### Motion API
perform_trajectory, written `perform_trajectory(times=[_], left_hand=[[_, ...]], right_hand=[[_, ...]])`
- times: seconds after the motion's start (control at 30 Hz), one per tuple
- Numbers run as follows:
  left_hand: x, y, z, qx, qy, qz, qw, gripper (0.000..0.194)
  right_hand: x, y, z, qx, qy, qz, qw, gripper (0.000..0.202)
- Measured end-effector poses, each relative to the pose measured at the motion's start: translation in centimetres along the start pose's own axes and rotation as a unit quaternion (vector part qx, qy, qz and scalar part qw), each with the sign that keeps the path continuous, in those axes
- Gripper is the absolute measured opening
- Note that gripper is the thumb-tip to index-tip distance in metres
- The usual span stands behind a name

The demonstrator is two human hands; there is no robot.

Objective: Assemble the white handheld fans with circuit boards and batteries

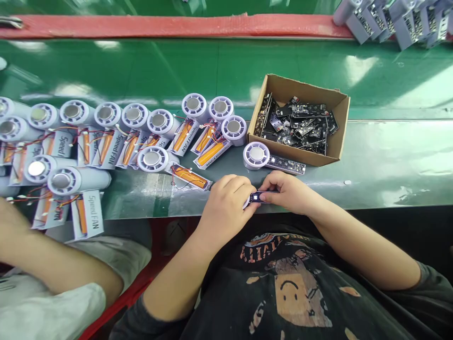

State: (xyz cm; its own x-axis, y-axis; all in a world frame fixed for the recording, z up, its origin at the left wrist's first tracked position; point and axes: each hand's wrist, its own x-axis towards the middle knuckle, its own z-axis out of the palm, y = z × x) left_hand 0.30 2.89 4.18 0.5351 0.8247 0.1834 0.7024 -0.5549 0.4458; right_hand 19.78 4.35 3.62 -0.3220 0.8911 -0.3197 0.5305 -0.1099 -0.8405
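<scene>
My left hand point(228, 200) is closed round a pale handheld fan point(247, 203), most of which is hidden under the fingers. In a pinch, my right hand point(283, 191) grips a black circuit board point(256, 197) that meets the fan between both hands. Whether the board is seated in the fan's handle cannot be made out. Just beyond my hands lies another fan point(256, 156) with a circuit board point(286, 165) along its handle. Left of it is a fan point(153, 158) whose open handle shows an orange battery point(191, 176) and thin wires.
A cardboard box point(300, 155) of loose circuit boards stands behind my right hand. Rows of fans point(132, 114) with batteries fill the left. A red strip point(177, 26) crosses the far side, with more fans point(392, 21) at far right. A co-worker's arm point(53, 255) reaches in at left.
</scene>
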Motion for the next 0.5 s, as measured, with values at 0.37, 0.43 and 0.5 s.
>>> perform_trajectory(times=[0.37,0.43,0.5], left_hand=[[0.28,0.39,0.1,0.015,-0.002,-0.012,1.0,0.012],[0.28,0.35,0.13,0.013,-0.005,-0.012,1.0,0.011],[0.27,0.29,0.19,0.014,-0.001,-0.01,1.0,0.011]], right_hand=[[0.16,0.53,0.38,0.025,0.0,0.004,1.0,0.005],[0.17,0.47,0.38,0.023,0.001,0.004,1.0,0.004],[0.17,0.31,0.35,0.018,0.001,0.008,1.0,0.003]])
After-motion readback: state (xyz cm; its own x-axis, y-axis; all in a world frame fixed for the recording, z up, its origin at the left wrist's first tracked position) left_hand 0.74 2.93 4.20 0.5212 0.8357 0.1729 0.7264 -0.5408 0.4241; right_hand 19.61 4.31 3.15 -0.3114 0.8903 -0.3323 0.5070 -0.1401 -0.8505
